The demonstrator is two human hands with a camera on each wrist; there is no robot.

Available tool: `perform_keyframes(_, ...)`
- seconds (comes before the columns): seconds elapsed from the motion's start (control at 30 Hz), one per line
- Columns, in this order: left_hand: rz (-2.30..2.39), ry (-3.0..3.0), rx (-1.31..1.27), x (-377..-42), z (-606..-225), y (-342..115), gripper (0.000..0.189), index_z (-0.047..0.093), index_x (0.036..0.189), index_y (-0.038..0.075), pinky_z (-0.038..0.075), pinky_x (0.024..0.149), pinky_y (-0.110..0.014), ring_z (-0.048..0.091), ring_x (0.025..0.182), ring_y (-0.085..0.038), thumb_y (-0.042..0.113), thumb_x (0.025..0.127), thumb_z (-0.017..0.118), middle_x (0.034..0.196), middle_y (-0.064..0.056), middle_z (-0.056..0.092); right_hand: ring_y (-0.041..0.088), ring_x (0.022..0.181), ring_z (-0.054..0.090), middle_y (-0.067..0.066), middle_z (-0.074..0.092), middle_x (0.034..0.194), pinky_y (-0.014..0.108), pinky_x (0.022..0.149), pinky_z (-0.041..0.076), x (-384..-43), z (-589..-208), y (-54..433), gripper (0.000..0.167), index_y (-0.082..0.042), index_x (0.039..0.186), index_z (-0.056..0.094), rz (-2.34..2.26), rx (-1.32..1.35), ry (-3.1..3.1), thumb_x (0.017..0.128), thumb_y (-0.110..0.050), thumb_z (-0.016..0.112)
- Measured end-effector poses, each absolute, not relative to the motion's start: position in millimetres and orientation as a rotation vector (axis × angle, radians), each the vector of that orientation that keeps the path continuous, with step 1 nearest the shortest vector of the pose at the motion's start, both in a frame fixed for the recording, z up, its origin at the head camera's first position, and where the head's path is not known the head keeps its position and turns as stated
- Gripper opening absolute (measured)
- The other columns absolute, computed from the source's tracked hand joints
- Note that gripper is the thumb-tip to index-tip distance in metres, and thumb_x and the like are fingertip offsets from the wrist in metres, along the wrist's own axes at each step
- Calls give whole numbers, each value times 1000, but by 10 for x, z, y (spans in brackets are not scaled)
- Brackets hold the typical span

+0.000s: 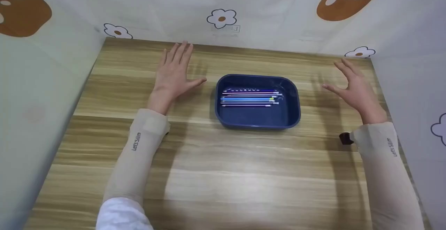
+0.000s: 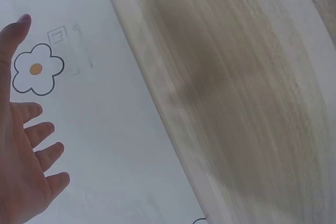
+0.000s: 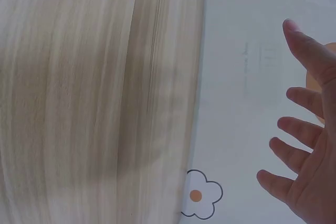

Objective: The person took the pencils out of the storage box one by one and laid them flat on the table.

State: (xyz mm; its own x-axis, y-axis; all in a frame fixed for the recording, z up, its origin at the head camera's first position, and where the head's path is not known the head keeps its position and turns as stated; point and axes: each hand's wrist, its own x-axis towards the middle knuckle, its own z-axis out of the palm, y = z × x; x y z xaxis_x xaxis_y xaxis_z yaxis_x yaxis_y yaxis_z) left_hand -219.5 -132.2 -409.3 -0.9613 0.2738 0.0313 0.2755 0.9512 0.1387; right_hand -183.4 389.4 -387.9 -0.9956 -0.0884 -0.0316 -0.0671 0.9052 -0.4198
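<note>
A dark blue rectangular tray (image 1: 258,123) with rounded corners sits on the wooden table. Several pencils (image 1: 248,98), purple, blue and striped, lie side by side in its upper left part, most with their eraser ends to the right. To the left of the tray, my left hand (image 1: 173,75) is held with fingers spread and straight, touching nothing. On the other side my right hand (image 1: 359,90) hovers near the table's right edge, fingers extended and thumb towards the tray. Both wrist views show the left palm (image 2: 23,177) and right palm (image 3: 320,177) holding nothing.
The wood-grain table (image 1: 223,174) meets a pale curtain-like wall (image 1: 167,7) with flower prints at the back. Similar pale sheets (image 1: 38,94) stand along the left and right sides. A small black object (image 1: 345,138) sits at the right sleeve's cuff.
</note>
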Motion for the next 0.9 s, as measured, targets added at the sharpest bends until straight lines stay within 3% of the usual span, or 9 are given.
perform_keyframes(0.23, -370, -3102, -502, -2156, -4081, -1283, 107, 1, 162, 16, 3, 129, -48, 11, 157, -30, 73, 87, 53, 169, -7, 14, 51, 146, 25, 16, 21, 166, 73, 111, 26, -1883, -3877, 3840, 84, -14, 157, 33, -661, -158, 2993, 91, -51, 68)
perform_keyframes(0.63, -744, -3036, -869, -2070, -4112, -1166, 96, 22, 160, 20, 15, 128, -48, 14, 156, -26, 67, 86, 62, 169, -1, 13, 51, 143, 31, 22, 31, 161, 71, 110, 28, -1859, -3837, 3789, 71, -7, 150, 44, -695, -277, 3034, 92, -37, 72)
perform_keyframes(0.9, -847, -3070, -976, -1974, -4195, -1091, 102, 20, 161, 23, 18, 127, -50, 12, 157, -26, 68, 82, 67, 170, 1, 12, 50, 144, 30, 21, 32, 160, 71, 111, 29, -1816, -3841, 3720, 70, -8, 149, 45, -726, -293, 3018, 92, -37, 72)
